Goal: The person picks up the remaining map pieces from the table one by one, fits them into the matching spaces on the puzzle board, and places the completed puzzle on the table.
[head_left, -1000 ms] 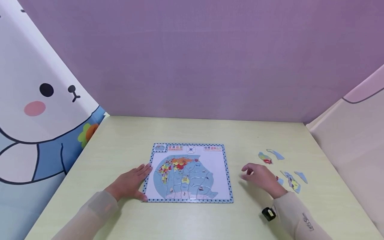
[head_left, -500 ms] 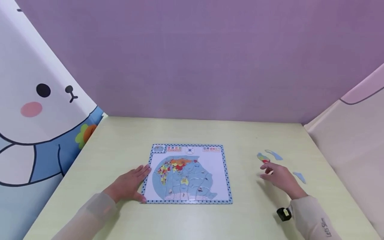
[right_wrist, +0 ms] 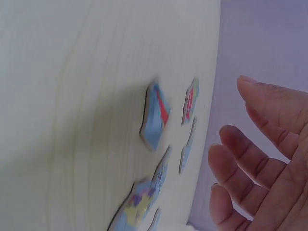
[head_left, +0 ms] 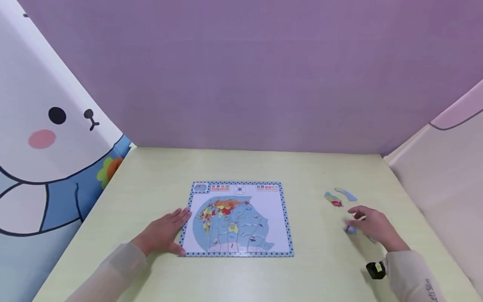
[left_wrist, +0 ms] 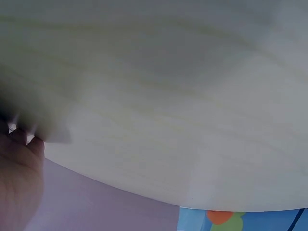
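A world-map jigsaw board (head_left: 277, 214) with a dotted blue border lies flat on the table, with a run of map pieces set in its left and middle parts. My left hand (head_left: 164, 233) rests at the board's left edge, fingers extended; the left wrist view catches only part of it. Over loose pieces on the right, my right hand (head_left: 373, 226) hovers with fingers loosely bent and nothing between them. Below it is a blue-and-red puzzle piece (right_wrist: 155, 118), apart from the fingers. A blue piece with yellow and purple (right_wrist: 134, 207) is partly cut off in the right wrist view.
Farther back on the right lie a green-and-red piece (head_left: 333, 199) and a pale blue piece (head_left: 346, 194). A purple backdrop (head_left: 241, 75) stands behind the table (head_left: 241, 277). A cartoon-printed cloth (head_left: 22, 167) hangs at left.
My right hand has moved rightward from beside the board to above the loose pieces, covering some of them. My left hand has stayed at the board's edge.
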Tool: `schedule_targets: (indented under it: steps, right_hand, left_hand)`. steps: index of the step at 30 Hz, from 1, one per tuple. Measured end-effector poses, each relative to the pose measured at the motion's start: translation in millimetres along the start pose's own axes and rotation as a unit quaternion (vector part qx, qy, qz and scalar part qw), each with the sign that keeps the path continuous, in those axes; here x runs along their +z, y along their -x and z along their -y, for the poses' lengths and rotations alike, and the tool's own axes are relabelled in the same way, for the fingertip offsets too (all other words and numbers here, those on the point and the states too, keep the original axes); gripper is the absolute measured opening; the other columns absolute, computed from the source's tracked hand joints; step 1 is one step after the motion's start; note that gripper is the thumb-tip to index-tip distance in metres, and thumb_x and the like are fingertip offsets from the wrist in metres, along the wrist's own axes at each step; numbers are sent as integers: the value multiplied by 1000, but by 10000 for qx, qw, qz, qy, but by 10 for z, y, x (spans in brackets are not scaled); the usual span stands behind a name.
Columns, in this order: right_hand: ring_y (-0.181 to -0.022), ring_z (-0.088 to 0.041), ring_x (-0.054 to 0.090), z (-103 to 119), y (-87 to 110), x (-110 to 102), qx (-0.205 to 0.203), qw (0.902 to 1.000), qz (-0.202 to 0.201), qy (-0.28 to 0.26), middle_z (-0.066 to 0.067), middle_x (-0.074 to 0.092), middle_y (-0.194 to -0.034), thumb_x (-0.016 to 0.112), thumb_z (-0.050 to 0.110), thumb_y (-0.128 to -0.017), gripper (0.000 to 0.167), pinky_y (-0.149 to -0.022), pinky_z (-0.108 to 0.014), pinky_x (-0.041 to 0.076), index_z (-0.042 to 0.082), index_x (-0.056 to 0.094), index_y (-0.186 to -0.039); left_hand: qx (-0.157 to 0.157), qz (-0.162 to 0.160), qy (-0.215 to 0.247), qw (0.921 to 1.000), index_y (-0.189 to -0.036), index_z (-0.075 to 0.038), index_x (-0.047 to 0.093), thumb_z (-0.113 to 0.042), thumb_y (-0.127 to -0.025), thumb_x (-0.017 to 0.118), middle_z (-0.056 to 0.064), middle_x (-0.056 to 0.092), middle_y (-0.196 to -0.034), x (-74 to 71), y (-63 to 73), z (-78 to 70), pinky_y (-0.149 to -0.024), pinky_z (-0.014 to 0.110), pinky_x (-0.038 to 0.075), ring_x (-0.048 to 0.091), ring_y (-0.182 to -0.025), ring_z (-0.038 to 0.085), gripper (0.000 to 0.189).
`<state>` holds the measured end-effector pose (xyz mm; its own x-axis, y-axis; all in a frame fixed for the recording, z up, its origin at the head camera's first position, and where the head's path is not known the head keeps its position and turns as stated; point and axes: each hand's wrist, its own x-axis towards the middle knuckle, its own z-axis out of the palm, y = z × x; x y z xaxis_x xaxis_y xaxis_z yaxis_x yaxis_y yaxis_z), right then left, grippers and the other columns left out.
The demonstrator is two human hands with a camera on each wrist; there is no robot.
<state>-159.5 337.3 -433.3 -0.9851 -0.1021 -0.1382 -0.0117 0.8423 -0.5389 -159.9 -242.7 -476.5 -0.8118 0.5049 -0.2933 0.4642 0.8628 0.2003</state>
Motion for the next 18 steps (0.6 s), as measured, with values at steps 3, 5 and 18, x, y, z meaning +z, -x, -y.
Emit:
schedule_targets:
  steps: [3,5,18]
  right_hand:
    - [-84,-33,63,-62,8,-37,26,10000,-15,26,-23,61,-98,70,16,-86,40,-64,-36,50,-10,58,-114]
    - [-85,-34,63,-118,16,-54,-14,10000,-20,79,-24,62,-98,69,15,-86,39,-64,-37,50,-11,58,-114]
    - [-88,-43,58,-412,-12,-142,173,9977,431,499,-30,59,-96,73,13,-80,45,-74,-55,47,-13,56,-113]
  left_hand:
    - [-49,39,66,10000,-148,2,29,-64,-68,73,18,25,-155,19,12,-11,-111,53,26,21,-141,39,112]
    - [-77,58,65,9999,-148,2,29,-64,-68,73,18,25,-155,25,23,-19,-111,53,26,21,-141,39,112]
    - [-98,59,148,9998,-148,2,29,-65,-68,72,17,25,-155,10,70,-32,-111,53,25,20,-142,40,113]
